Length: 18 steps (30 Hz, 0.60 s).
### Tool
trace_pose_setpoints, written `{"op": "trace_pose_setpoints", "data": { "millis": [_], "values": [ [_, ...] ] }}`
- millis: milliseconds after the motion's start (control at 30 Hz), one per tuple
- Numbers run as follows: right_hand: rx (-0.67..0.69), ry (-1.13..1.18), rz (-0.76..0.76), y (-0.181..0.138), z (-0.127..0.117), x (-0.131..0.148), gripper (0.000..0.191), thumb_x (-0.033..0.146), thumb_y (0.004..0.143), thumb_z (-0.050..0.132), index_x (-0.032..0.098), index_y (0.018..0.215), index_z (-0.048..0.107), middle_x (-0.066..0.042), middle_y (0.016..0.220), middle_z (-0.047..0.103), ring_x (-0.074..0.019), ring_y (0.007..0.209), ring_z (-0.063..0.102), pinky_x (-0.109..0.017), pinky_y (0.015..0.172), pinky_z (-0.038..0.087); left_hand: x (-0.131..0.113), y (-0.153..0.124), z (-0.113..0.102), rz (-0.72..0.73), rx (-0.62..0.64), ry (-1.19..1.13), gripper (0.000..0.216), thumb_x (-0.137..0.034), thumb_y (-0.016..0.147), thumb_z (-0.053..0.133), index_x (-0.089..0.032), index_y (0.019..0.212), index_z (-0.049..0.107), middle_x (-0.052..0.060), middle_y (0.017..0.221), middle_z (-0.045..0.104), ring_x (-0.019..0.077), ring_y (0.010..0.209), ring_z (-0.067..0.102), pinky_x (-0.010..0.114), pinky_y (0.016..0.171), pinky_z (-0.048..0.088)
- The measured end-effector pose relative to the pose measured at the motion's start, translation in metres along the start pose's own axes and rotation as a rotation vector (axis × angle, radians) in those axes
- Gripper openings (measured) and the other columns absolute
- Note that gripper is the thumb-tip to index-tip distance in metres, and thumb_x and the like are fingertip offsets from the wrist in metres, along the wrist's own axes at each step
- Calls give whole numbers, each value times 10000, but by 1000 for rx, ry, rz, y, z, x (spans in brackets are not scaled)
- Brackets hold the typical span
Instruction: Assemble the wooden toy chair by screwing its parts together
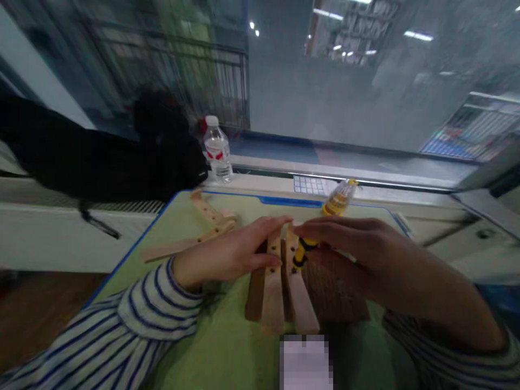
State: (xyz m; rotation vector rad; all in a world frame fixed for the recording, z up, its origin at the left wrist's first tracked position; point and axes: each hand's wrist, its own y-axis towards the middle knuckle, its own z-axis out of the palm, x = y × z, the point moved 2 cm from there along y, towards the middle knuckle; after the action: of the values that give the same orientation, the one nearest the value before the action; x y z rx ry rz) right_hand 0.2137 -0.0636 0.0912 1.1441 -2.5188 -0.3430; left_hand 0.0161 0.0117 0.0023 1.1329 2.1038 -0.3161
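Two pale wooden pieces with dark holes lie side by side on a dark brown wooden board (339, 290). My left hand (239, 249) is closed on the left wooden piece (273, 303), fingers over its far end and thumb at its side. My right hand (349, 244) grips a short yellow-and-black tool (300, 253), possibly a screwdriver. Its black tip points down at a hole in the right wooden piece (303, 309); whether it sits inside I cannot tell. The fingers hide much of the tool and the far ends of both pieces.
More holed wooden pieces (209, 230) lie on the left of the green table (227, 352). Behind stand a water bottle (218, 151) and a leaning clear bottle with yellow ends (340, 197). A black bag (122, 162) sits at left. A pixelated pale object (305, 363) is at the front.
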Motion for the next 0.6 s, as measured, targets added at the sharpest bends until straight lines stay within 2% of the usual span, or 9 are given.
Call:
{"op": "trace_pose_setpoints", "data": {
  "millis": [167,333,500,600],
  "values": [
    [20,-28,53,-1,1,-1,291,220,948,463,196,1224,550,-42,1163,672,-131,968,645,-230,815,472,0,1,1,-1,-7,2,664,-298,874,584,-290,1444,243,52,1460,391,243,1314,391,421,1107,312],
    [29,26,45,1,2,0,269,268,946,483,221,1201,552,-23,1127,681,-136,934,655,-245,789,480,2,2,1,-6,3,13,652,-338,882,573,-310,1441,238,31,1472,376,219,1330,373,394,1114,301],
    [50,112,21,3,3,2,295,280,957,469,216,1242,511,-17,1158,661,-129,1015,626,-239,848,465,3,2,1,-10,-5,30,666,-405,871,577,-312,1439,241,29,1479,369,226,1340,359,400,1113,297],
    [48,130,9,3,4,1,272,278,955,476,201,1207,541,-15,1139,664,-130,1034,613,-241,885,453,3,3,1,-24,-1,33,673,-387,867,589,-319,1438,239,23,1476,374,220,1337,365,400,1115,295]
  ]
}}
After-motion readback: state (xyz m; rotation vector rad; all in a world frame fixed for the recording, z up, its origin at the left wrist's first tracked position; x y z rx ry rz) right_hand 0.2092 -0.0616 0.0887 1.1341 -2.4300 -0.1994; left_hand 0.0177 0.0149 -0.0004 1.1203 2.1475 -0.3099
